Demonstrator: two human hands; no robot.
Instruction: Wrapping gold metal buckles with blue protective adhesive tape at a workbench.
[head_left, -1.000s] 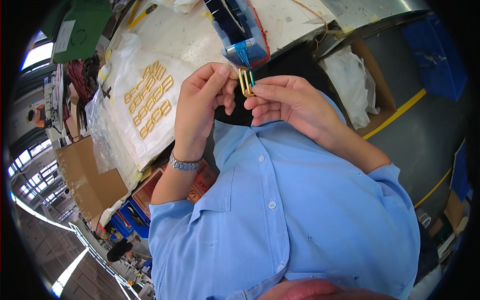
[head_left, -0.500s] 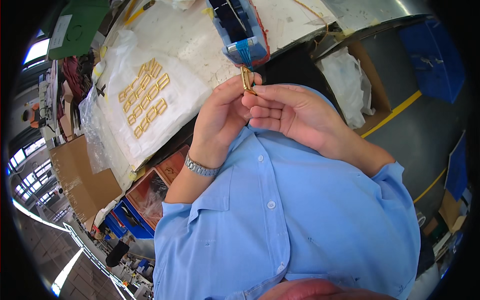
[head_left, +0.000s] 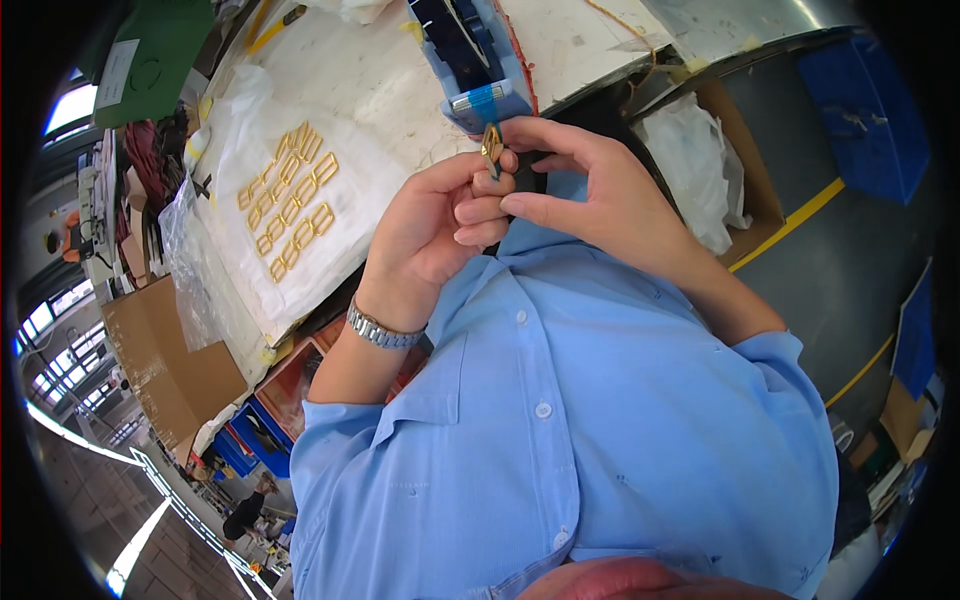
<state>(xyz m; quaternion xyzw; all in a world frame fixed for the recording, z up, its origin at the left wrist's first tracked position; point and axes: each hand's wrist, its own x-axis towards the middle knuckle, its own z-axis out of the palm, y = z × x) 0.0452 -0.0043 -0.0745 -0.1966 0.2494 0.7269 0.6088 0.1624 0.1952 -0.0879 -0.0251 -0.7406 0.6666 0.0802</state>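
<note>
A gold rectangular metal buckle point(head_left: 492, 141) stands tilted in the fingertips of my left hand point(head_left: 425, 222), which is closed on it just in front of a blue tape dispenser point(head_left: 515, 80). Blue tape point(head_left: 483, 101) lies over the dispenser's front end, right behind the buckle. My right hand point(head_left: 615, 190) has its thumb and index finger spread apart. Its index fingertip is beside the buckle and the dispenser's front, while the thumb rests near my left fingers. Whether the index finger touches the tape is hard to see. More gold buckles point(head_left: 292, 205) lie in rows on a white sheet point(head_left: 350, 215) to the left.
The white worktable point(head_left: 370, 75) has its edge near my body. Right of it, a cardboard box point(head_left: 745, 150) holds white plastic bags point(head_left: 690, 175). A blue bin point(head_left: 865, 120) stands on the floor farther right. At left are a green box point(head_left: 160, 60) and cardboard point(head_left: 170, 360).
My right hand has moved up toward the dispenser, and its thumb and index finger have spread. The buckle has turned in my left fingers. My left forearm has shifted slightly left.
</note>
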